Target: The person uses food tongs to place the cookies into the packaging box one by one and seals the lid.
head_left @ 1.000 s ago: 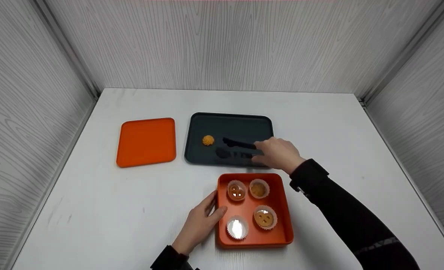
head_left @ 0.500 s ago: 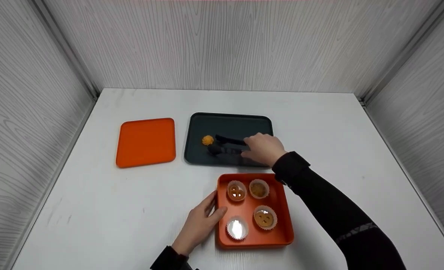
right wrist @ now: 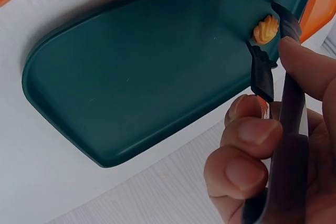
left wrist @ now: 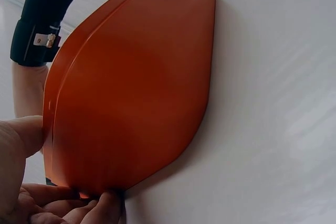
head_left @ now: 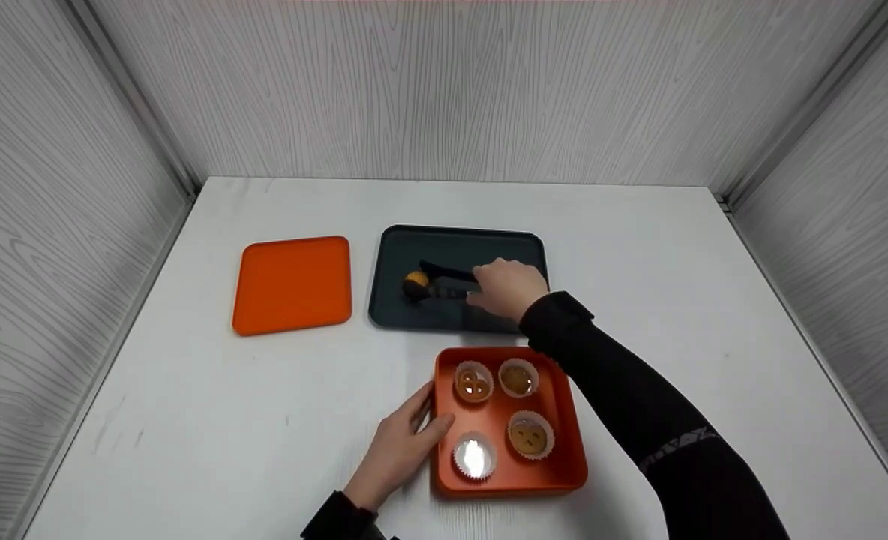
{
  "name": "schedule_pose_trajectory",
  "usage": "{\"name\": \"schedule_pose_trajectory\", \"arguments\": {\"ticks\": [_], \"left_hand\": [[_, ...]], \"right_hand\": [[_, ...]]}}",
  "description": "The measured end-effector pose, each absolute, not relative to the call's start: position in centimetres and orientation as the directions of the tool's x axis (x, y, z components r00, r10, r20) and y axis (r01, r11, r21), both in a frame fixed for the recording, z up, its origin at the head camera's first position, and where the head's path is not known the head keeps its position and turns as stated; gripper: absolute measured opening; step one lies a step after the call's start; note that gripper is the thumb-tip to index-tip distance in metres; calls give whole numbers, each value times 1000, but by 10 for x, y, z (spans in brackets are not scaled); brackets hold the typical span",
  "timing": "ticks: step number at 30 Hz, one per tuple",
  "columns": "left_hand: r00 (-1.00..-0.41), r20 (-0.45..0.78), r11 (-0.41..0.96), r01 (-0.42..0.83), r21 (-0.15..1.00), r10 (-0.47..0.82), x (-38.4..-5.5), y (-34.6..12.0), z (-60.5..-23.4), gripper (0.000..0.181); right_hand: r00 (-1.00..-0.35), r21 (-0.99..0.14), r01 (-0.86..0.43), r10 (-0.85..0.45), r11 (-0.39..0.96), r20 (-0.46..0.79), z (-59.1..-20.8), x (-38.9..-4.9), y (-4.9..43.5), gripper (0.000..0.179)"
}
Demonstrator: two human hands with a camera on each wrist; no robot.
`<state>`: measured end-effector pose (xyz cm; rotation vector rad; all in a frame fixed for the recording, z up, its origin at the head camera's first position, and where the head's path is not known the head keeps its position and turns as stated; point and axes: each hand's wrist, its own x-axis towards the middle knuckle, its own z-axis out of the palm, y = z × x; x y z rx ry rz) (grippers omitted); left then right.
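My right hand (head_left: 510, 287) grips a pair of black tongs (right wrist: 294, 103), thumb on one arm and fingers curled round the other. The tips of the tongs stand on either side of a swirled golden cookie (right wrist: 266, 30) lying on the dark green tray (right wrist: 131, 77). In the head view one tip partly covers the cookie. My left hand (head_left: 399, 446) holds the left wall of an orange square box (head_left: 519, 480), thumb over the rim and fingers outside. Inside the box sit paper cups: three with cookies, such as a button-like cookie (head_left: 528, 437), and one bare cup (head_left: 475, 457) at the front left.
An orange square lid or flat tray (head_left: 292, 285) lies to the left of the green tray on the white table (head_left: 264, 420). Wood-grain panels (head_left: 444, 90) rise at the back and both sides. My right sleeve (head_left: 631, 390) passes over the box's back right corner.
My right hand has moved left over the green tray, bringing the tongs from beside the cookie to around it. The left hand and the box have stayed put.
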<state>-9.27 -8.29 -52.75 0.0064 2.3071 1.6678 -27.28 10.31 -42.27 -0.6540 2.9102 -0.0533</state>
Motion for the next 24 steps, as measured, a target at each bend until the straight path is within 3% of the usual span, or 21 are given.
{"name": "schedule_pose_trajectory", "arguments": {"ticks": [17,24], "left_hand": [[-951,-263,340,-197,920,161,-95,-84,-529,81],[-952,-253,316,-190,929,171,-95,-83,-529,81]], "right_hand": [[-896,-106,-419,-430,902,-113,-426,-277,95,37],[-880,-72,-467,-471,881,-59,-428,-274,99,25]]}}
